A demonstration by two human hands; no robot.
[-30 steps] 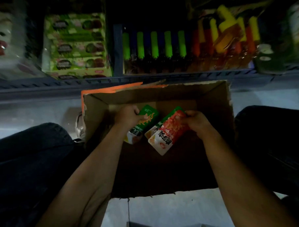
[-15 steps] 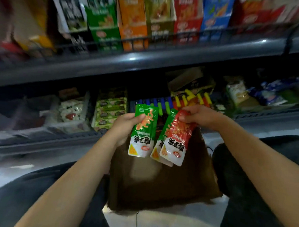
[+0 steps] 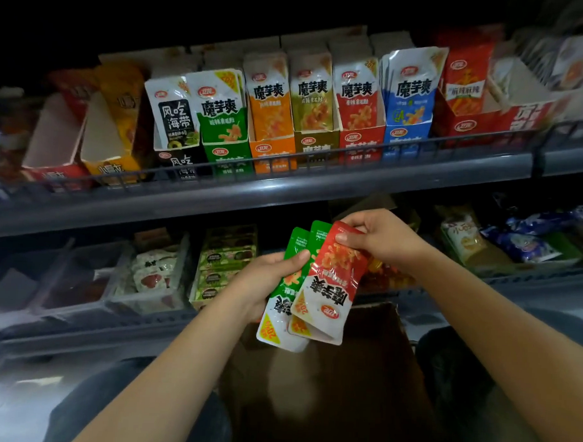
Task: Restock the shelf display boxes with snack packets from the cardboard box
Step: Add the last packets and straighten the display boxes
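Holding a green packet (image 3: 282,289) between thumb and curled fingers, the left hand (image 3: 264,279) sits beside the right hand (image 3: 379,239), which pinches a red packet (image 3: 330,286) and what looks like another green one behind it. Both hover above the cardboard box (image 3: 359,391), below the shelf's front edge (image 3: 284,193) with its display boxes (image 3: 362,140).

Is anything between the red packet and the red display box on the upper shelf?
Only the shelf's wire rail crosses the red box's lower front. The red packet, in the right hand, must go over it.
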